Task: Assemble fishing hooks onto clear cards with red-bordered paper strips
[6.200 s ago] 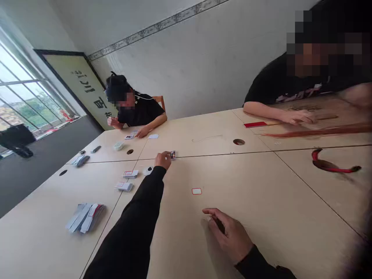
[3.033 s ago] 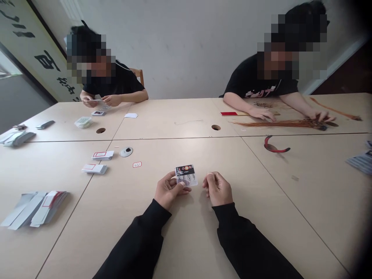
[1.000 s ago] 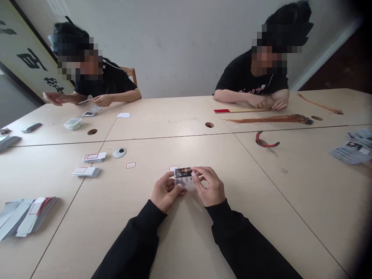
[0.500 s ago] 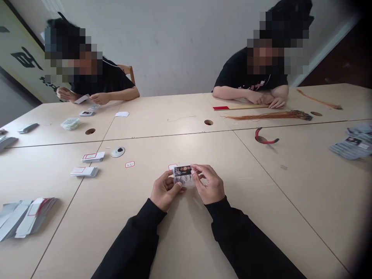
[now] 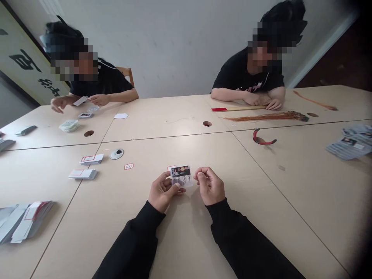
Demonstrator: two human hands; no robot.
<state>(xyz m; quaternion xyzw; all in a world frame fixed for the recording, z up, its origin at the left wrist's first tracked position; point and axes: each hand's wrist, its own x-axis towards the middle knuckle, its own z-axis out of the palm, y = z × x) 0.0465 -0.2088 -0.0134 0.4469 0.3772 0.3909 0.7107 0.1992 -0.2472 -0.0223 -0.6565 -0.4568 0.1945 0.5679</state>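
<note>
My left hand [image 5: 164,192] grips a clear packet with a black header card [image 5: 180,175], holding it in front of me over the table. My right hand [image 5: 209,186] is curled, nothing visible in it, just beside the packet. A small red-edged label [image 5: 171,168] lies just behind.

The pale wooden table [image 5: 162,149] carries stacked white cards [image 5: 83,174] and a round grey disc [image 5: 116,154] left of the hands [image 5: 164,192], and printed sheets [image 5: 347,146] right of them.

It was a shared workroom: joined pale tables [image 5: 145,124] with cable holes [image 5: 207,124] spread around the left hand [image 5: 164,192], card stacks [image 5: 83,174] lay left of it, and a calligraphy banner [image 5: 24,62] hung beyond them.
</note>
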